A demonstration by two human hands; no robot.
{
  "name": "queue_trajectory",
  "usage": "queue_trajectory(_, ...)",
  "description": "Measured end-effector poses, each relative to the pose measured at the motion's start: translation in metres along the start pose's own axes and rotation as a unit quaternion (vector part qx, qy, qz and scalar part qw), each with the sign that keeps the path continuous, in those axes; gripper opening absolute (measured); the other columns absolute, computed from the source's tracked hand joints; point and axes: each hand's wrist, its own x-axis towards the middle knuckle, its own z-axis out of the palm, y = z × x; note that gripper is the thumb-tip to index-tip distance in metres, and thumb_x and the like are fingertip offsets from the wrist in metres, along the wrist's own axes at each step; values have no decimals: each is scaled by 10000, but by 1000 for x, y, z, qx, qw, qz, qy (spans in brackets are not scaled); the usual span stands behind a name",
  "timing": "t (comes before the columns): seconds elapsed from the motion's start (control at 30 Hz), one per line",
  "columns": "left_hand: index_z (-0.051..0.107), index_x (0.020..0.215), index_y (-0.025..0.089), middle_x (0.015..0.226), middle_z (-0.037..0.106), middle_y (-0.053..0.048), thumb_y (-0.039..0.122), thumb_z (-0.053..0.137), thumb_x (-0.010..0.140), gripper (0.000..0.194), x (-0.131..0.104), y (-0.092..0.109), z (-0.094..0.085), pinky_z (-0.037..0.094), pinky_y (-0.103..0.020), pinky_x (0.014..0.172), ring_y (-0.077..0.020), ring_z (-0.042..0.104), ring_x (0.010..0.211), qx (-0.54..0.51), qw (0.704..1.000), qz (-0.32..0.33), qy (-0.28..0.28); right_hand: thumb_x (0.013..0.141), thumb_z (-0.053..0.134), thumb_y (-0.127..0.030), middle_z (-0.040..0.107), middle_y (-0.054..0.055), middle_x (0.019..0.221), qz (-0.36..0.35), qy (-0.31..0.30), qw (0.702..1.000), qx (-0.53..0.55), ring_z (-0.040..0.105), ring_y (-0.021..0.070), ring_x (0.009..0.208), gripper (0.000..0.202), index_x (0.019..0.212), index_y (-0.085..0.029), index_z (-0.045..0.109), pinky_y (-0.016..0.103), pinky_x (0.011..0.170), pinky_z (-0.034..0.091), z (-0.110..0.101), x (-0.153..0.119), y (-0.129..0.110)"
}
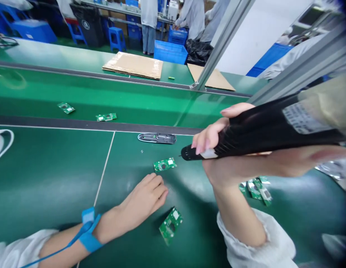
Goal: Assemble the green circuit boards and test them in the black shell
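My right hand (214,137) is wrapped round a black electric screwdriver (253,130), whose thin bit points left. Just left of the bit lies a green circuit board (165,164) on the bench. Below that board rests my left hand (146,195), its fingers curled together and their tips hidden from view, with a blue wrist strap (90,230) round the wrist. A second circuit board (171,225) is close to it, nearer to me. Farther off sits a dark elongated housing half (157,138), with tiny bits (142,151), perhaps screws, in front of it.
Two circuit boards (105,117) lie apart on the green belt behind the bench edge. At right, several more boards (258,190) form a pile partly behind my right arm. Flat cardboard (133,65) lies across the belt. A metal post (223,44) rises at right; people work beyond.
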Motion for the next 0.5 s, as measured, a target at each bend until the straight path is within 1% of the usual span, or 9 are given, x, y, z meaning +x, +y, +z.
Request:
queue_trajectory(0.07,641,957,161,909,642,-80,221,340,1016,313,1,8,2,514,-361,805,-204,580,853,-19,1000,-12,16,571,458,-957,459,-17,440,-31,31,999,4,459,185,366,681,690,-299,587,320,397,376,0,0,-2)
queue_trajectory(0.13,610,1075,198,995,628,-80,359,405,1006,271,-7,21,2,512,-362,807,-215,573,898,-50,998,-30,19,597,391,-972,458,-14,442,-46,44,998,1,467,180,369,719,695,-286,583,317,404,384,1,-1,-1)
queue_trajectory(0.2,597,1149,249,1012,614,-75,547,567,893,394,-16,36,7,516,-374,753,-240,565,874,-48,998,-27,-10,609,340,-981,434,-18,426,-45,59,997,-4,468,178,367,744,687,-279,575,314,400,389,3,-1,2)
queue_trajectory(0.23,606,1139,267,1000,615,-72,587,635,827,448,-20,42,12,513,-384,724,-255,563,859,-25,999,-14,-23,620,323,-979,417,-20,412,-44,73,996,-4,464,179,361,746,669,-276,565,313,389,386,4,-1,2)
queue_trajectory(0.3,632,1049,268,968,622,-62,501,717,788,361,-23,48,23,500,-378,694,-256,555,829,10,998,25,-58,649,319,-964,402,-18,392,-45,102,994,-1,451,183,348,730,631,-270,544,314,372,376,6,-1,4)
queue_trajectory(0.37,637,1026,257,978,633,-54,327,692,827,218,-20,42,29,489,-371,734,-249,551,863,19,995,60,-76,671,359,-940,425,-11,400,-42,102,994,-6,455,190,356,695,636,-271,543,321,383,378,6,0,5)
queue_trajectory(0.4,635,1055,257,1008,638,-52,249,656,842,214,-15,36,29,479,-374,771,-249,546,900,19,995,71,-74,677,384,-928,443,-7,413,-39,93,995,-12,463,195,367,676,656,-274,552,325,397,382,5,0,6)
queue_trajectory(0.43,631,1099,261,1047,643,-52,191,620,850,259,-10,27,27,465,-387,809,-256,537,943,25,994,79,-67,677,402,-921,457,-5,427,-37,79,996,-19,472,199,379,663,682,-279,563,328,409,386,4,1,7)
queue_trajectory(0.5,633,1133,268,1120,653,-52,114,567,854,326,2,8,19,430,-424,849,-278,514,997,61,994,85,-40,672,396,-926,459,-11,440,-57,71,996,-16,466,194,376,665,723,-289,582,320,400,369,1,2,10)
